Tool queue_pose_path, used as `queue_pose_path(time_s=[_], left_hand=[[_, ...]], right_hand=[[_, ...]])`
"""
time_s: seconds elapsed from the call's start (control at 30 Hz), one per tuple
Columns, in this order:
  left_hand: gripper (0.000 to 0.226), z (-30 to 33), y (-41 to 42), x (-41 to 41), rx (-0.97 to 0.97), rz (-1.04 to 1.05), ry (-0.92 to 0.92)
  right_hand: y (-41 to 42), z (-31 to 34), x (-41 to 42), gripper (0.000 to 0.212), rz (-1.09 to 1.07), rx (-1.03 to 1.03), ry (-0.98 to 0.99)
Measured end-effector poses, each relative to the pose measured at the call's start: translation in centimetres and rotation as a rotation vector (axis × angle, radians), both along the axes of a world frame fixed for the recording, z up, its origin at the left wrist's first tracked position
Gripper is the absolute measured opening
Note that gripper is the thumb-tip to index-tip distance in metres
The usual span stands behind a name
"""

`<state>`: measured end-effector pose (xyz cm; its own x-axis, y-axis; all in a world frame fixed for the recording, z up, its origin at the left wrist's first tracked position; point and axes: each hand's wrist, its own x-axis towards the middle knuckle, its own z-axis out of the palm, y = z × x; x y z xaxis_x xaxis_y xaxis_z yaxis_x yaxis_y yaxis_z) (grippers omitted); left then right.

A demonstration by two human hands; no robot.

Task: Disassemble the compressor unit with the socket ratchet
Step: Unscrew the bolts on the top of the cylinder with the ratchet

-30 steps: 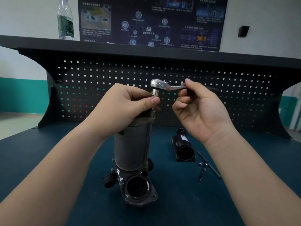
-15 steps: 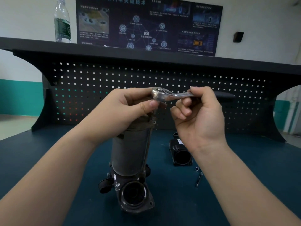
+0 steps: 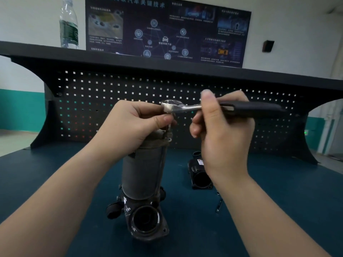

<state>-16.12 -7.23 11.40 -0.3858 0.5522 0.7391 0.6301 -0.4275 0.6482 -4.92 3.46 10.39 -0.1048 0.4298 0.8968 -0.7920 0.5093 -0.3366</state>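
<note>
grey metal compressor unit [image 3: 143, 175] stands upright on the bench at 6 o'clock. left hand [image 3: 130, 127] grips its top; right hand [image 3: 222, 130] grasps the socket ratchet [image 3: 178, 107], head at 12 o'clock above it.

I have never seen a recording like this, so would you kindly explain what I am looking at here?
There is no robot: a person wears a head camera that looks down at their own hands. The compressor unit stands upright on a dark blue workbench. The left hand pinches the socket beneath the head of the socket ratchet, at the unit's top. The right hand grips the ratchet's handle. A removed black part and small metal tool pieces lie on the bench.
</note>
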Motion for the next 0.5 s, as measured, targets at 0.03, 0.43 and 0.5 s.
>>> queue_pose_path(time_s=[0.03, 0.43, 0.5], left_hand=[[0.021, 0.0, 0.1, 0.2, -0.001, 0.001, 0.002], [0.023, 0.4, -0.7, 0.4, -0.119, -0.060, -0.012], [0.020, 0.4, -0.7, 0.6, -0.105, -0.012, -0.007]], right_hand=[[-0.2, -0.2, 0.1, 0.024, -0.194, 0.206, 0.061], [-0.6, 0.6, 0.0, 0.030, 0.639, -0.436, -0.099], [-0.8, 0.7, 0.1, 0.031, 0.563, -0.393, -0.118]])
